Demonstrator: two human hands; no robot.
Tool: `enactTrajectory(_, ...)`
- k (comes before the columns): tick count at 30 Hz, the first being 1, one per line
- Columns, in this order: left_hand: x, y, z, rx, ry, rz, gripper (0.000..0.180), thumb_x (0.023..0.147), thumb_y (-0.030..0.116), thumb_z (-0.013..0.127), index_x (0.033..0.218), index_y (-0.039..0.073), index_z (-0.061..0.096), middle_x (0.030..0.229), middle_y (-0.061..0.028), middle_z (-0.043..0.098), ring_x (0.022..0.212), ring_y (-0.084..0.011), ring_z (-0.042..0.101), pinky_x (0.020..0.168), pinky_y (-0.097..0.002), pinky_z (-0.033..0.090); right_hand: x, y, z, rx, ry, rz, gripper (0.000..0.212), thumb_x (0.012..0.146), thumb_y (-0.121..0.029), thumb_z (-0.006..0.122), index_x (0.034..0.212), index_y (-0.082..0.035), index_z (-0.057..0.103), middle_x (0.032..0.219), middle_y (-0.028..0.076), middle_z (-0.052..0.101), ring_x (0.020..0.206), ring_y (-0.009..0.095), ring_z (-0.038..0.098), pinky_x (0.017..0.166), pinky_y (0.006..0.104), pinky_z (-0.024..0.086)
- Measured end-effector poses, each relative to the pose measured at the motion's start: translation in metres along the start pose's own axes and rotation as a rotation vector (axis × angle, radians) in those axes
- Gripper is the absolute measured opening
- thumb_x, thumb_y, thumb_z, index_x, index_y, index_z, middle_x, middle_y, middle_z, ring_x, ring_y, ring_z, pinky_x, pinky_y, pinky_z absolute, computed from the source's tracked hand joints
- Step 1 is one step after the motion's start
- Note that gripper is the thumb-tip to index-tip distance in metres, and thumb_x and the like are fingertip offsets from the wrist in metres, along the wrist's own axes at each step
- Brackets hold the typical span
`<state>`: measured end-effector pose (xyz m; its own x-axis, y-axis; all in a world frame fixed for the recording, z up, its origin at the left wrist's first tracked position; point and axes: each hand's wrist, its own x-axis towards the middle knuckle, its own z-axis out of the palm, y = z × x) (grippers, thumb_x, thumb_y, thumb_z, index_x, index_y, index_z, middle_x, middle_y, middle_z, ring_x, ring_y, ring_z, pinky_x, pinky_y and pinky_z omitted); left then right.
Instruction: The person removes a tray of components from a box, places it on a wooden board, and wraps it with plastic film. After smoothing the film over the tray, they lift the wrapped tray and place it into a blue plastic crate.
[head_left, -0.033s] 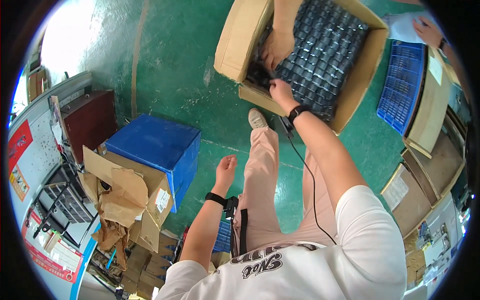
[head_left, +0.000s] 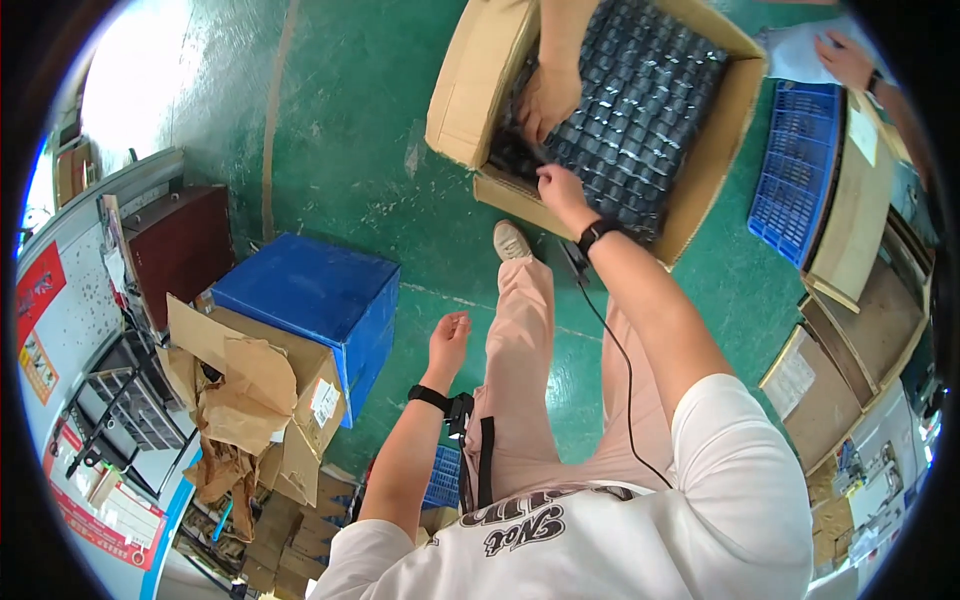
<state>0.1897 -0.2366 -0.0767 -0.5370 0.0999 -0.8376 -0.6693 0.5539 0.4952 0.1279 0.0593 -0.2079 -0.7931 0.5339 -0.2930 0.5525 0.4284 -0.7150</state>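
Observation:
An open cardboard box (head_left: 712, 155) stands at the top, packed with rows of small dark pieces (head_left: 640, 110) under shiny clear film. My right hand (head_left: 563, 192) is over its near-left corner, fingers pinched together. What they grip, if anything, I cannot make out; a dark, blurred patch lies just beyond them. Another person's hand (head_left: 552, 100) reaches down into the same corner, close to my fingertips. My left hand (head_left: 449, 342) hangs beside my left leg, its fingers curled in with nothing visible in them.
A blue box (head_left: 305, 285) and an open carton with crumpled brown paper (head_left: 245, 380) stand at left. At right are a blue plastic crate (head_left: 797, 175) and wooden boards (head_left: 850, 225). Another hand (head_left: 845, 60) rests on pale sheeting. A black cable (head_left: 625, 365) hangs from my right wrist.
The view has shifted slightly, so the box sits a little further left. The dark patch at the box corner looks more smeared. My left hand has hardly moved.

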Motion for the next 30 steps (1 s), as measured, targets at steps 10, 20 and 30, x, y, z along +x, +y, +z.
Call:
enactTrajectory(10,0.01,-0.016,-0.093,0.428,0.037,0.182,0.021,0.076,0.02,0.049,0.09,0.006,0.055,0.079,-0.0114,0.058,0.073,-0.0221,0.056,0.064,-0.0289,0.043,-0.188,0.02,-0.207,-0.079,-0.131,0.24,0.018,0.071,-0.02,0.052,0.08,-0.006,0.057,0.071,0.012,0.057,0.065,0.022,0.057,0.056,0.0309,0.043)
enactTrajectory(20,-0.093,0.02,-0.057,0.652,0.089,0.36,0.021,0.073,0.019,0.045,0.083,0.005,0.056,0.079,-0.0164,0.057,0.077,-0.0298,0.054,0.066,-0.0323,0.043,-0.514,0.263,-0.333,-0.786,-0.407,-0.062,0.02,0.067,-0.017,0.044,0.05,-0.008,0.051,0.049,0.006,0.052,0.042,0.021,0.049,0.039,0.0342,0.038)
enactTrajectory(30,-0.078,-0.009,0.028,0.832,-0.336,0.356,0.02,0.073,0.021,0.045,0.068,0.004,0.054,0.056,-0.0077,0.053,0.049,-0.0183,0.051,0.048,-0.0294,0.04,-0.793,0.365,-0.361,0.116,-0.007,1.023,0.013,0.064,-0.018,0.051,0.056,-0.011,0.057,0.057,0.006,0.058,0.052,0.019,0.057,0.047,0.0324,0.044)
